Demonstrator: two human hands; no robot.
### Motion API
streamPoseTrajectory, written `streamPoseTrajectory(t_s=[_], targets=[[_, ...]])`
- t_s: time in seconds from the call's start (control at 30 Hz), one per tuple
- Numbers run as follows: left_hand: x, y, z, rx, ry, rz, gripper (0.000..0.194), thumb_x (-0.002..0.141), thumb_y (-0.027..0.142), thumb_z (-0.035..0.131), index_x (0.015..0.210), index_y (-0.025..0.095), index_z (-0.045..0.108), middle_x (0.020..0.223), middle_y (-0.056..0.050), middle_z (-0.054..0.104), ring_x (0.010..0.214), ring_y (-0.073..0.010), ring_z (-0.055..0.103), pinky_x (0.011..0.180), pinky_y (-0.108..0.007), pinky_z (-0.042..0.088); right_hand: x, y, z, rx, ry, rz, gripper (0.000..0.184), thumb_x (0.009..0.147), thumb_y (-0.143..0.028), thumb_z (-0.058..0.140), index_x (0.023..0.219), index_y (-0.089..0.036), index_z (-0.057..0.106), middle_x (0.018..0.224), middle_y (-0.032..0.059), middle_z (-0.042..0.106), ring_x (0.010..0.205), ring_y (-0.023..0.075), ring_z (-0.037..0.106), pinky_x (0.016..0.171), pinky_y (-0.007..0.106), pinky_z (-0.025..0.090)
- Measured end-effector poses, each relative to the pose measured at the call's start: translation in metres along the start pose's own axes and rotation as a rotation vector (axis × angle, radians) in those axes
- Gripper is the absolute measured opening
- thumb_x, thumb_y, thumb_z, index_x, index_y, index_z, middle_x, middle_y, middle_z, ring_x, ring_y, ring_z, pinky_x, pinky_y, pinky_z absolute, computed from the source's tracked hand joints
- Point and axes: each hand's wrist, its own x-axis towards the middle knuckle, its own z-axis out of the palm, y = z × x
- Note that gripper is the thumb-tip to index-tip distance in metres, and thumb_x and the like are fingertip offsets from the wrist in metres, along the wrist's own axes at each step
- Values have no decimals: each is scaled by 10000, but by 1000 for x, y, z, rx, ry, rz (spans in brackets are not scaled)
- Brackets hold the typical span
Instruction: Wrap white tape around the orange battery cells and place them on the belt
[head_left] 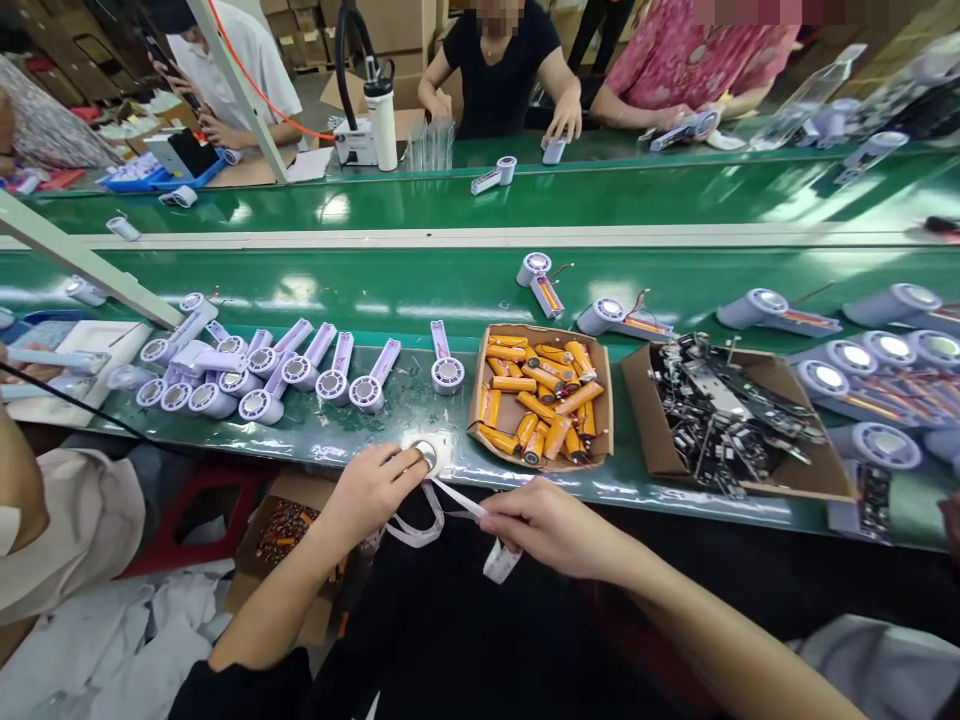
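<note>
Black clothing (450, 650) is seen nearest in the head view. White tape (459, 499) is pinched by the right hand (547, 525) near the table edge (397, 425), a silver disc (427, 457) by the left hand (373, 490). The tape is drawn out; fans (367, 393) with open handles seem unfinished. The taut length slants nearward, from disc to right hand.

This is a factory floor, an assembly line: green belts (375, 275) run right across, divided by a pale rail (450, 237), with half-built lilac fans (448, 374) scattered over them. People (495, 80) line the far side, cartons (401, 40) rise behind, and along the near edge sit open boxes (646, 415), one full of orange batteries (555, 432), the other heaped with circuit boards (720, 400).
</note>
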Motion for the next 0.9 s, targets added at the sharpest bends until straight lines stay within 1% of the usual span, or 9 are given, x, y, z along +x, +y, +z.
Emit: streamPoseTrajectory(t_s=[0.17, 0.3, 0.33, 0.4, 0.5, 0.6, 0.73, 0.83, 0.9], targets=[[-3, 5, -3, 14, 12, 12, 210, 981, 183, 608, 1172, 212, 690, 1158, -13, 694, 934, -97, 559, 791, -267, 424, -7, -1, 0, -118, -180, 0, 342, 1085, -324, 513, 817, -175, 664, 730, 6, 699, 644, 122, 627, 641, 249, 385], [-2, 5, -10, 22, 35, -6, 227, 989, 159, 571, 1182, 204, 681, 1155, -31, 695, 917, -91, 567, 792, -267, 417, -10, -11, -25, -283, -317, -19, 303, 1081, -388, 567, 913, -216, 752, 783, -7, 738, 662, 136, 653, 622, 252, 384], [-2, 4, -12, 18, 47, -6, 231, 984, 142, 566, 1177, 197, 679, 1156, -32, 696, 919, -92, 570, 794, -267, 417, -11, -10, -37, -341, -306, -13, 281, 1063, -445, 602, 1003, -236, 780, 869, 3, 770, 734, 157, 693, 661, 254, 423], [-3, 2, -17, 18, 74, -13, 227, 970, 123, 577, 1164, 186, 675, 1163, -33, 699, 928, -97, 575, 792, -274, 414, -10, -1, -65, -514, -144, 38, 326, 1029, -496, 642, 1202, -261, 787, 1078, 46, 794, 945, 228, 742, 813, 292, 509], [-5, 2, -20, 12, 94, -23, 224, 954, 128, 616, 1163, 189, 672, 1172, -21, 703, 933, -100, 570, 774, -288, 396, 4, 27, -99, -770, 120, 128, 350, 1038, -312, 580, 1330, -246, 762, 1267, 113, 746, 1196, 306, 688, 1009, 402, 530], [-2, 7, -18, -26, 91, -1, 234, 953, 123, 622, 1169, 195, 671, 1176, -1, 706, 943, -102, 560, 787, -291, 389, 24, 59, -110, -852, -3, 88, 484, 910, -54, 552, 1304, -220, 778, 1340, 128, 710, 1312, 308, 624, 1088, 417, 500], [8, 14, -13, -30, 87, 44, 189, 962, 161, 637, 1143, 196, 676, 1178, 8, 703, 940, -96, 556, 784, -288, 380, 37, 84, -102, -821, -142, -20, 549, 826, 3, 543, 1295, -174, 766, 1241, 102, 750, 1226, 296, 647, 1136, 439, 452], [14, 15, -12, -1, 73, 71, 187, 978, 181, 621, 1157, 205, 671, 1178, 0, 696, 927, -84, 553, 779, -286, 380, 33, 88, -104, -745, -78, -72, 454, 912, -79, 494, 1278, -156, 753, 1219, 127, 732, 1194, 304, 628, 1112, 476, 461], [17, 15, -12, 12, 51, 88, 193, 986, 189, 610, 1170, 210, 663, 1181, -2, 692, 928, -80, 555, 783, -284, 384, 29, 85, -108, -622, 82, -85, 388, 977, -185, 469, 1257, -133, 732, 1206, 167, 693, 1179, 304, 615, 1089, 479, 482]])
